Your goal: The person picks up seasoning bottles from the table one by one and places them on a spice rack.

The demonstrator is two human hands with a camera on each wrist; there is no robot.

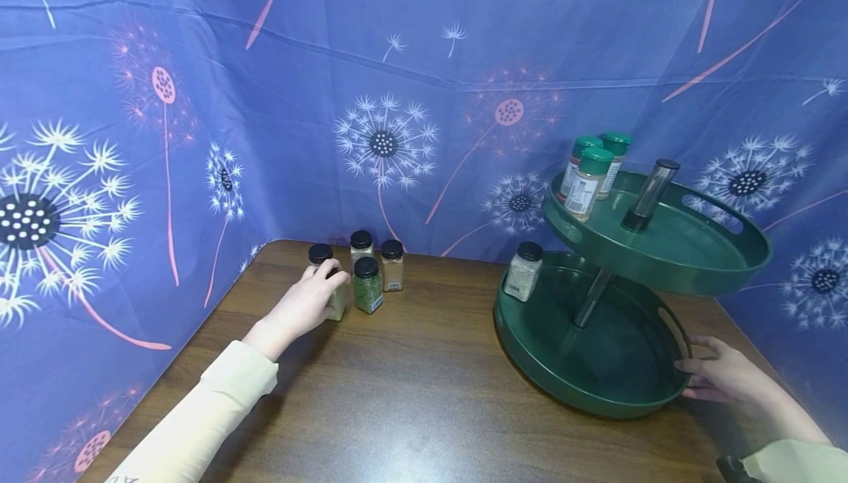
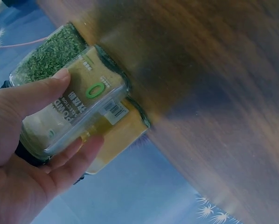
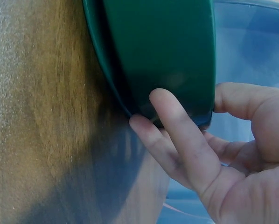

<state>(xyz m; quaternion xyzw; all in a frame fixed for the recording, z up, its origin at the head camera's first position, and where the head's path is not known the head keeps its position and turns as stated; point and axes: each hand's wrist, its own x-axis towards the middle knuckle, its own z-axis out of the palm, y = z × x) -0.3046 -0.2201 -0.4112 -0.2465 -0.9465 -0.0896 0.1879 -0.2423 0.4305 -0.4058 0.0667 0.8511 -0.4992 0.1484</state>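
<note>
At the left of the table, my left hand [image 1: 301, 306] holds a square glass spice jar [image 1: 337, 302] with a black lid. The left wrist view shows the thumb on one face of this pale powder jar [image 2: 90, 93] and fingers on the opposite side. Beside it stand a jar of green herbs [image 1: 367, 290], a jar of tan powder [image 1: 393, 269] and another black-lidded jar [image 1: 361, 243] behind. Over on the right, my right hand [image 1: 725, 374] grips the rim of a green two-tier turntable's lower tray [image 1: 596, 398]; its fingers lie against the outer wall [image 3: 163, 56].
One black-lidded spice jar [image 1: 523, 273] stands in the lower tray at its left rim. The upper tray [image 1: 709, 277] carries three green-capped jars [image 1: 583, 192] at its left, around a metal post [image 1: 652, 194]. A blue dandelion-print cloth [image 1: 424, 48] hangs behind the wooden table [image 1: 424, 395].
</note>
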